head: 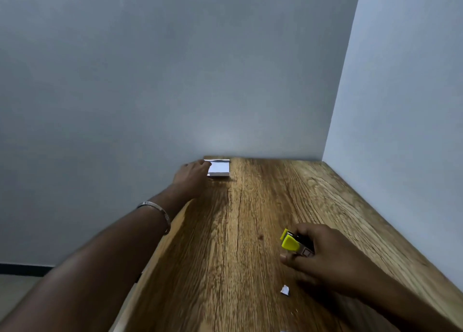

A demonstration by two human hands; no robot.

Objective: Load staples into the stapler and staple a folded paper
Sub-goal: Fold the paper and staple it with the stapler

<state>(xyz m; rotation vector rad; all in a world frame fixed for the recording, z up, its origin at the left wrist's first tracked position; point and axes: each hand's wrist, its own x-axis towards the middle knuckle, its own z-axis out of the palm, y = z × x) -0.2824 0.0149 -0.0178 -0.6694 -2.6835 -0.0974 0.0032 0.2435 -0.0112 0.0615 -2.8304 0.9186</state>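
Left hand touches the light, floppy paper at the surface's far edge, grip unclear; right hand grips the stapler.

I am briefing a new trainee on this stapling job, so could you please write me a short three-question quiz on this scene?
1. True or false: the right hand holds the yellow stapler.
2. Which hand reaches the folded paper at the table's far end? A) left B) right
3. What small thing lies on the table near the right wrist?

Key:
1. True.
2. A: the left hand touches its edge; whether it grips is unclear.
3. A white paper scrap.
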